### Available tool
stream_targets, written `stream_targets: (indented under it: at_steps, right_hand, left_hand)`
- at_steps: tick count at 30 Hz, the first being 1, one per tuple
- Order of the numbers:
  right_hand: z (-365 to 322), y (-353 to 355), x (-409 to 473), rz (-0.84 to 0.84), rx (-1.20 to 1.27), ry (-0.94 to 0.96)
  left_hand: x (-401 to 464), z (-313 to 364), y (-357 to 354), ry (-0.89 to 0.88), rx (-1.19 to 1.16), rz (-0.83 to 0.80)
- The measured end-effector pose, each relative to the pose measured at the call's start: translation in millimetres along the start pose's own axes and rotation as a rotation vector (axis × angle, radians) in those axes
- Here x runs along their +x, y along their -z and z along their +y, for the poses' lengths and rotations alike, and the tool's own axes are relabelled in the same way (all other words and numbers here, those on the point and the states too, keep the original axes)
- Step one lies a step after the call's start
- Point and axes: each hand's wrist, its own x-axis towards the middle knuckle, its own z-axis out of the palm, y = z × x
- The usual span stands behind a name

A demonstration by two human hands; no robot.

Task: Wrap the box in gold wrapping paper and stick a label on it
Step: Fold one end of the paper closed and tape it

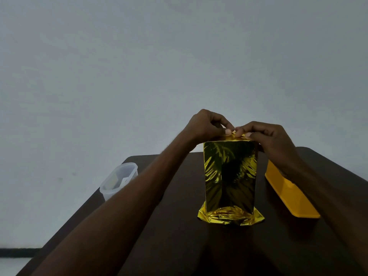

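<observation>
A tall box covered in shiny gold wrapping paper [230,174] stands upright on the dark table [179,226]. Crumpled gold paper flares out around its base. Above the box, my left hand [207,124] and my right hand [270,138] meet at its top edge. Both pinch the loose gold paper there between thumb and fingertips. The top face of the box is hidden behind my fingers. No label shows in view.
A clear plastic container [119,180] with something pale inside sits at the table's left edge. A long yellow tray [290,194] lies to the right of the box, partly under my right forearm. A plain grey wall stands behind the table.
</observation>
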Motion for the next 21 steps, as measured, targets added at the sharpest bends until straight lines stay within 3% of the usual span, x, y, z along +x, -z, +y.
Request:
stream_targets:
  at_steps: [7,10,15,21]
  right_hand:
    - [5,-5,-2,0.065,-0.088,0.022]
    - [4,-6,-1,0.069,-0.081,0.010]
    - [0,-5,-3,0.090,-0.065,0.017]
    - [0,-6,-2,0.086,-0.089,0.020]
  left_hand:
    - [-2,-8,-2,0.106,-0.202,0.000]
    - [1,-14,-4,0.088,-0.175,0.084]
    - [-6,-5,11,-0.014,0.135,0.298]
    - [-49,6,-17,-0.275,0.537,0.182]
